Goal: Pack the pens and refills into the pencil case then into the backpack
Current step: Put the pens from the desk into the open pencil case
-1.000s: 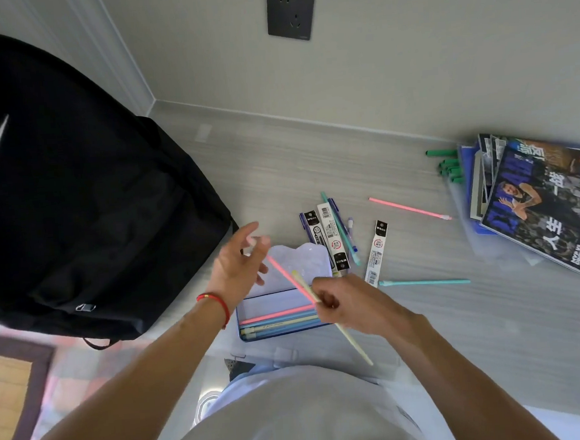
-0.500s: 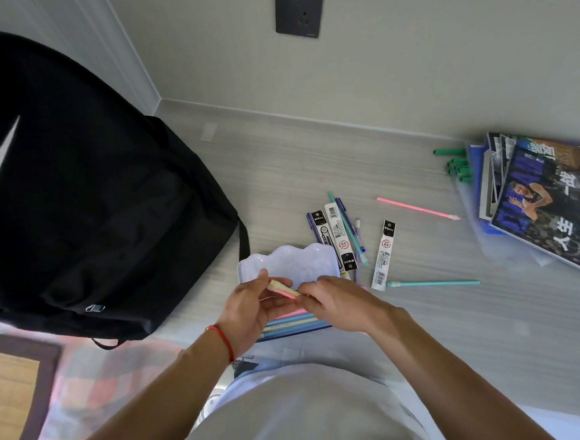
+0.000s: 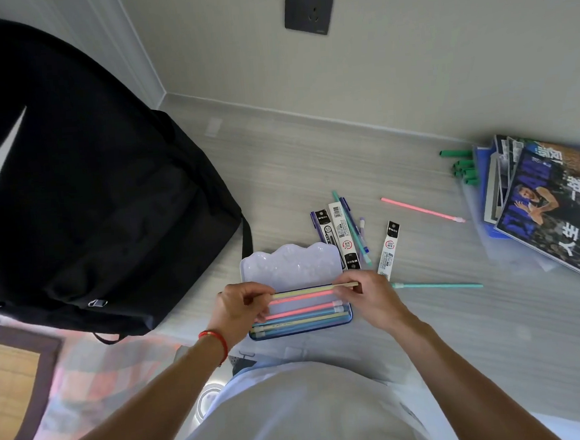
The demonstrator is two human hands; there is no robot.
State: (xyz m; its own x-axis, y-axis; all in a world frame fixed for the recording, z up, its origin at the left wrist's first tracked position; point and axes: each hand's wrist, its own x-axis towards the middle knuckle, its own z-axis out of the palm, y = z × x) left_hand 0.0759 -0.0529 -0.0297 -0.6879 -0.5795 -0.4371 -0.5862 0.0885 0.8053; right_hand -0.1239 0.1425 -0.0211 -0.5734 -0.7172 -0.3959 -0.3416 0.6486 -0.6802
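Observation:
An open blue pencil case (image 3: 290,266) lies on the desk with its pale lid folded back. Several pastel pens (image 3: 305,316) lie side by side inside it. My left hand (image 3: 241,309) and my right hand (image 3: 371,298) hold a pale yellow pen (image 3: 307,291) level by its two ends, just over the case's upper edge. A pink pen (image 3: 301,298) sits right beneath it. Refill packs (image 3: 343,235) and a few pens lie behind the case. Another refill pack (image 3: 388,249), a loose pink pen (image 3: 421,209) and a teal pen (image 3: 437,285) lie to the right. The black backpack (image 3: 83,186) stands at the left.
A stack of magazines (image 3: 555,201) over a clear folder sits at the far right, with green pen caps (image 3: 460,165) beside it. The wall with a dark socket (image 3: 308,5) runs behind the desk. A patterned rug (image 3: 87,381) shows below the desk's left edge.
The yellow pen, held slanted in my right hand a second ago, is now level over the case with both hands on its ends. A pink pen has joined those in the case.

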